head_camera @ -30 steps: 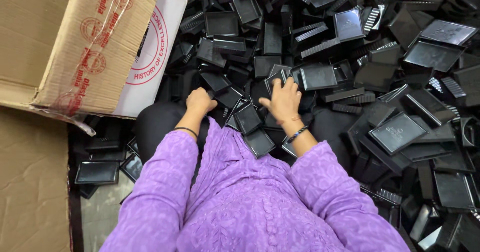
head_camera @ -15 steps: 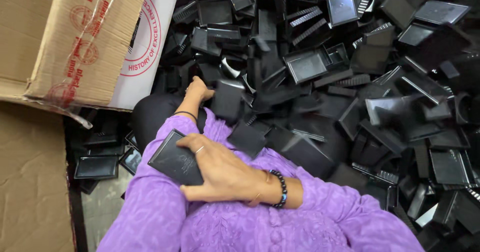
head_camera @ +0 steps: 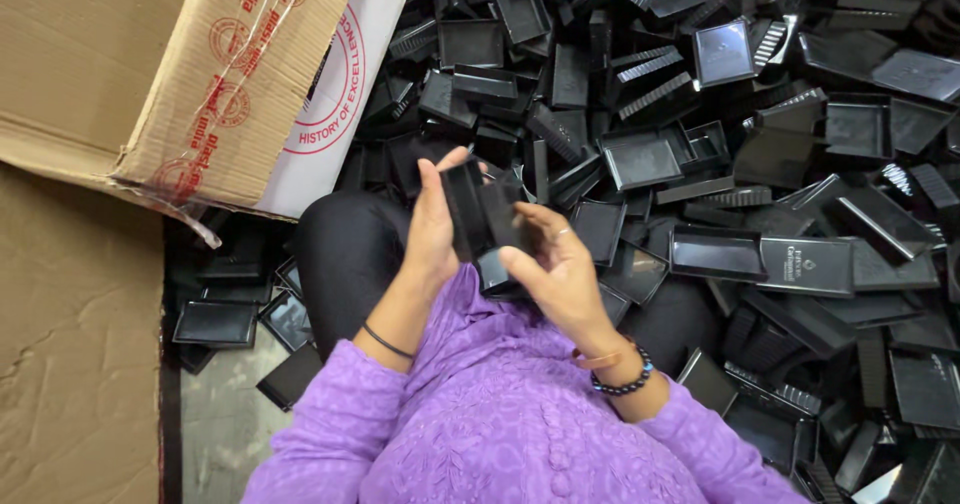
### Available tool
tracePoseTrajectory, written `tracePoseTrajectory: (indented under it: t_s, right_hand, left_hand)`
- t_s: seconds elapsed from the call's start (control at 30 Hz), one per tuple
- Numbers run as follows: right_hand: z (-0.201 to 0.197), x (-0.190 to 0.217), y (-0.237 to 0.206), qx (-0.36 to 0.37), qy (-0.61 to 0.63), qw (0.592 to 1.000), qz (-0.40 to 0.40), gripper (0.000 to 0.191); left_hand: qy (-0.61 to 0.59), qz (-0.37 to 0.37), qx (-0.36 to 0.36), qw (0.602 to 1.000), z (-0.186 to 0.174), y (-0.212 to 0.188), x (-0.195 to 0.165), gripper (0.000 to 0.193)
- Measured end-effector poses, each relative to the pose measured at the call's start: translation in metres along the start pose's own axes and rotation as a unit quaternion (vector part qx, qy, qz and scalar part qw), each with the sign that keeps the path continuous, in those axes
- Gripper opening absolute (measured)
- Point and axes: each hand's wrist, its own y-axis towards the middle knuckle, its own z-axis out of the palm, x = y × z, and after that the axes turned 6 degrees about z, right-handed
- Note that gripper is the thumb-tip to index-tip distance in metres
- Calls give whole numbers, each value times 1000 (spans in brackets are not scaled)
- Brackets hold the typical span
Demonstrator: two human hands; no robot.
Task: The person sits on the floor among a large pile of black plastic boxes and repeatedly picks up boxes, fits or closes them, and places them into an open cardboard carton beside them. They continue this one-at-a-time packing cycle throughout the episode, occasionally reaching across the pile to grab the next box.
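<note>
Here, the left hand (head_camera: pixel 432 232) grips a small stack of black plastic trays (head_camera: pixel 480 214) on edge, thumb on one side and fingers wrapped behind, above the lap. The right hand (head_camera: pixel 560 269) curls around the stack's lower end, fingers closed on it. A heap of loose black trays (head_camera: pixel 760 164) fills the floor ahead and to the right. To the upper left sits a brown cardboard box (head_camera: pixel 150 74) with red round stamps and a white flap bearing a red circular emblem.
</note>
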Motion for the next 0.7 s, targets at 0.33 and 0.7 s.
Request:
tracePoseTrajectory:
  t_s: [0.33, 0.7]
  right_hand:
    - [18, -12, -10, -7, -68, 993, -98, 55]
    - [-3, -2, 15, 73, 63, 991, 94, 54]
  left_hand:
    - [47, 32, 6, 998, 33, -55, 7, 66]
    - [162, 47, 6, 986, 23, -61, -23, 56]
